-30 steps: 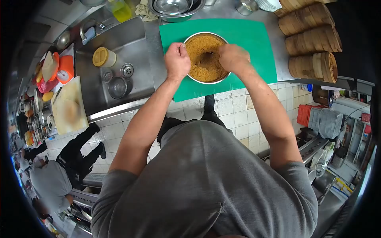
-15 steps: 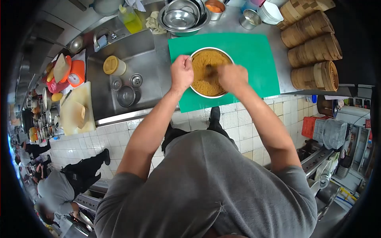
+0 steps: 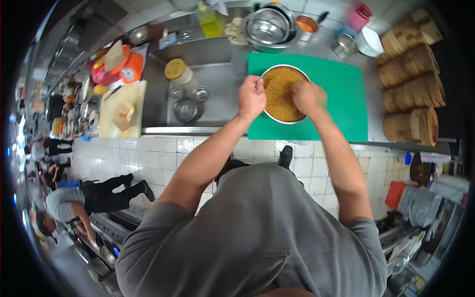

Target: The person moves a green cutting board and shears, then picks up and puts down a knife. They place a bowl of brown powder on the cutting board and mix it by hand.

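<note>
A round metal bowl [image 3: 283, 122] holds a yellow-brown crumbly powder [image 3: 278, 96] and rests on a green mat [image 3: 344, 101]. My left hand [image 3: 252, 97] is closed on the bowl's left rim, with the thumb on top. Over the right part of the powder is my right hand [image 3: 309, 98], closed in a fist and slightly blurred. Whatever it grips is hidden beneath the fingers.
Left of the mat is a steel sink [image 3: 213, 109] containing a yellow-lidded jar [image 3: 178, 72]. Behind stand stacked metal bowls [image 3: 269, 29] and a pot of orange contents [image 3: 307, 24]. Bamboo steamers [image 3: 410, 123] line the right side. A co-worker [image 3: 69, 203] stands lower left.
The whole view has shifted, so the counter appears farther right. My right hand has moved within the bowl, and the dark utensil seen under it earlier is now hidden. My left hand keeps its hold.
</note>
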A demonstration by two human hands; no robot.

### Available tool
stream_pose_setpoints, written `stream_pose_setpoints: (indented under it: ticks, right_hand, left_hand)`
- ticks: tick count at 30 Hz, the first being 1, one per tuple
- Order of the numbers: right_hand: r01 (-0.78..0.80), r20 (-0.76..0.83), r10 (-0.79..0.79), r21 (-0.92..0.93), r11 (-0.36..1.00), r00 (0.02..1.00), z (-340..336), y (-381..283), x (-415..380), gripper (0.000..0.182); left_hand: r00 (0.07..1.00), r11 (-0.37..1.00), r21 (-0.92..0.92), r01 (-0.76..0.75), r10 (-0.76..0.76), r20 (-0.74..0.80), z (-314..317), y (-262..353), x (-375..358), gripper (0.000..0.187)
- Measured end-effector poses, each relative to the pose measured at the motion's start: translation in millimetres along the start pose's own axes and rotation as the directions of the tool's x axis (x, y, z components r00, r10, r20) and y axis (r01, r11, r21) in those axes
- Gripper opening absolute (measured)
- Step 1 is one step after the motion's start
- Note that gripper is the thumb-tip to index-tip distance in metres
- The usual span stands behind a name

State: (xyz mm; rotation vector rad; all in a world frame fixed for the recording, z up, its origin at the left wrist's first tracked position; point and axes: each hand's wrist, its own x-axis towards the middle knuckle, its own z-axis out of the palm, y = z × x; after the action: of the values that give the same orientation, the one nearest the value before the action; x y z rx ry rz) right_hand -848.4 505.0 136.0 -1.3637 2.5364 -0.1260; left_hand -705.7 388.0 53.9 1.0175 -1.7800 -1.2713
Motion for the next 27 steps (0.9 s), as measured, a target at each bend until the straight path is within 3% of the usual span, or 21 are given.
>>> stream_pose_setpoints:
  ticks: [2, 5, 7, 11, 13, 14, 15, 17, 19, 21, 22, 24, 27]
  right_hand:
    - [0.078, 0.075, -0.073, -0.054, 0.996, 0.994, -8.6, -1.1, -26.4, 0.022]
    - [0.068, 0.07, -0.053, -0.237, 0.969, 0.996, 9.1, -34.5, -2.9, 0.022]
    - [-0.062, -0.011, 0.062, 0.006, 0.998, 0.998, -2.5, -2.7, 14.5, 0.024]
    - [0.147, 0.12, -0.127, -0.183, 0.972, 0.985, 12.2, -7.4, -36.8, 0.024]
    - [0.077, 0.071, -0.066, -0.16, 0.984, 0.995, 13.3, -19.7, -8.8, 0.024]
    - [-0.007, 0.012, 0.008, -0.073, 0.997, 1.0, 4.5, -9.2, 5.8, 0.023]
    - [-0.079, -0.041, 0.08, 0.023, 0.997, 0.996, -3.3, -2.4, 13.5, 0.022]
    - [-0.033, 0.036, 0.032, 0.023, 0.999, 0.999, -0.2, -4.2, -8.4, 0.022]
    - [0.085, 0.043, -0.088, 0.064, 0.994, 0.995, 3.8, -0.4, -34.7, 0.022]
    - [0.175, 0.186, -0.172, 0.0, 0.985, 0.967, 3.5, -13.0, -48.3, 0.022]
    - [0.167, 0.188, -0.156, -0.044, 0.985, 0.97, 9.3, -24.8, -44.5, 0.023]
    - [0.144, 0.179, -0.119, -0.137, 0.98, 0.977, 15.7, -38.9, -25.0, 0.023]
    - [-0.043, 0.05, 0.043, 0.011, 0.999, 0.998, -5.4, -3.8, -1.5, 0.024]
  left_hand:
    - [0.999, 1.0, 0.019, 0.024, -0.023, -0.045, -4.0, 2.4, 6.5, 0.014]
    - [0.991, 0.994, 0.041, -0.104, 0.107, -0.084, 23.6, -27.2, -2.4, 0.014]
    - [0.998, 0.997, 0.068, -0.045, 0.048, -0.049, 14.4, -27.0, -9.5, 0.015]
    - [0.999, 1.0, 0.011, 0.028, -0.028, -0.02, 14.5, -10.7, -16.6, 0.016]
    - [0.998, 0.998, 0.047, -0.035, 0.037, -0.059, 24.9, -12.2, -20.3, 0.016]
    - [1.0, 1.0, 0.024, 0.009, -0.009, -0.012, 18.3, 0.8, -25.5, 0.015]
    - [0.986, 0.984, -0.061, 0.164, -0.162, 0.042, 11.1, 14.6, -37.9, 0.015]
    - [0.874, 0.861, -0.172, 0.479, -0.447, 0.191, -6.1, 31.7, -60.7, 0.014]
    - [0.883, 0.892, -0.102, 0.44, -0.41, 0.226, -15.8, -0.1, -41.2, 0.016]
    - [0.961, 0.981, -0.022, 0.19, -0.182, 0.206, -18.7, -21.0, -5.2, 0.02]
    - [0.983, 0.998, 0.026, -0.063, 0.058, 0.173, -6.0, -25.8, 33.9, 0.022]
    - [0.938, 0.973, 0.176, -0.15, 0.083, 0.337, 16.3, -4.1, 58.7, 0.026]
    - [0.93, 0.993, 0.091, -0.082, 0.043, 0.366, 16.5, 7.4, 61.1, 0.027]
